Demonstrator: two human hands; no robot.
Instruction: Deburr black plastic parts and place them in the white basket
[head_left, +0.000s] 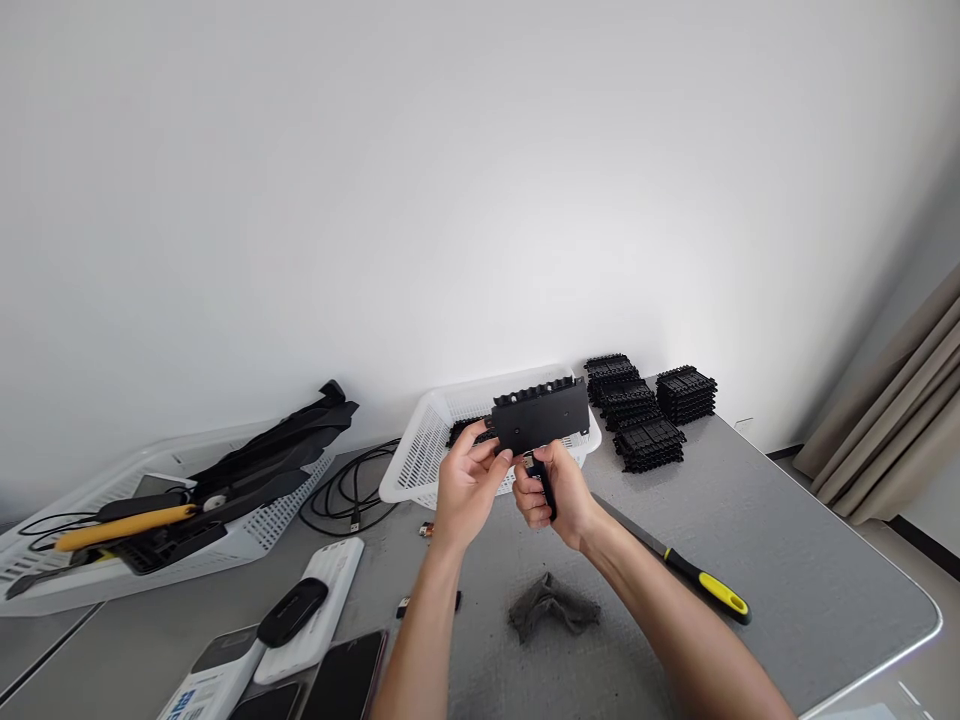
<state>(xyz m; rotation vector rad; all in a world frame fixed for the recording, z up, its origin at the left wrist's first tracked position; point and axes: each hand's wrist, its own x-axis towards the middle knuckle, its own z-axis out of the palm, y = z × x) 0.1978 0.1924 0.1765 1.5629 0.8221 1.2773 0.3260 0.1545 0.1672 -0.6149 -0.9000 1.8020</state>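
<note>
head cam | looks forward-down | hands close, mid-frame | grey table (787, 560) and white wall beyond

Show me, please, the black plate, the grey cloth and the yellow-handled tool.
black plate (541, 420), head view, flat face.
grey cloth (553, 604), head view, crumpled middle.
yellow-handled tool (721, 592), head view, yellow grip.

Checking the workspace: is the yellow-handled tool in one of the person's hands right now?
No, the yellow-handled tool lies on the table, beside the right hand.

Grey rounded-corner table (787, 560): white plastic mesh basket (427, 450) at 12 o'clock, stacked black ridged plastic parts (649, 405) at 1, yellow-handled screwdriver (690, 570) at 3, crumpled grey cloth (551, 605) centre, black coiled cable (349, 490) at 10.
</note>
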